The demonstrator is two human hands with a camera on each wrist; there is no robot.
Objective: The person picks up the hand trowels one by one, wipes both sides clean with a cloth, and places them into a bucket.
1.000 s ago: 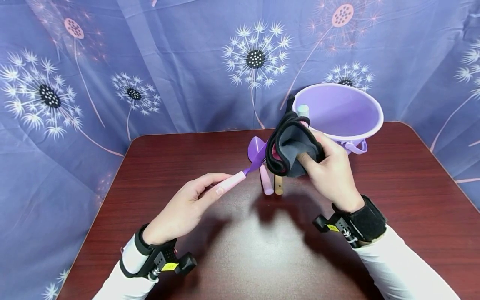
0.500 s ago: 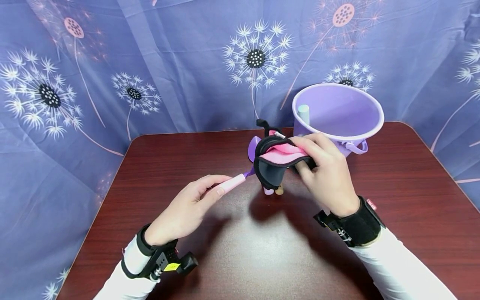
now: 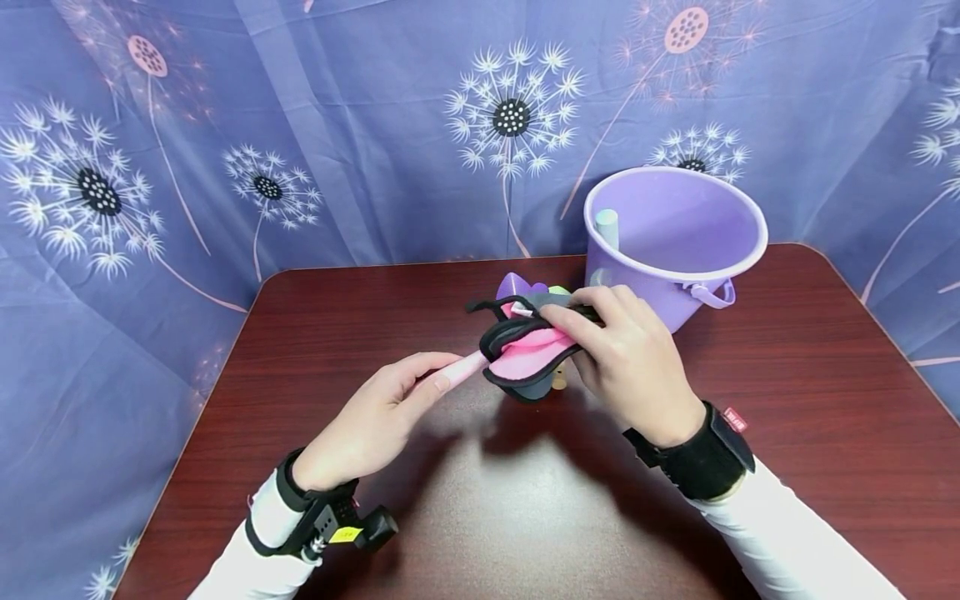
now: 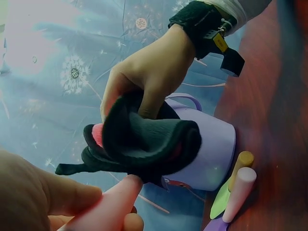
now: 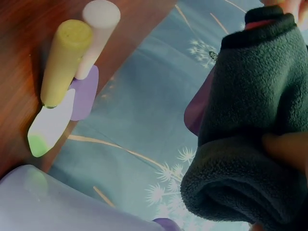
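- Left hand, fingers pinching a pink-handled tool above the desk
- Right hand, fingers gripping a dark, pink-lined cloth at its head
- Apparently mid-wipe; the next stroke calls for a steady handle
- One cloth, one bucket with one pale handle inside, three other tools: one held, tan-handled tool and second pink-handled tool resting

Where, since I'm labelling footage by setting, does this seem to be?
Probably a makeshift indoor filming corner: a dandelion-print cloth backdrop hangs behind a wood-grain table, and a wrist camera shows.
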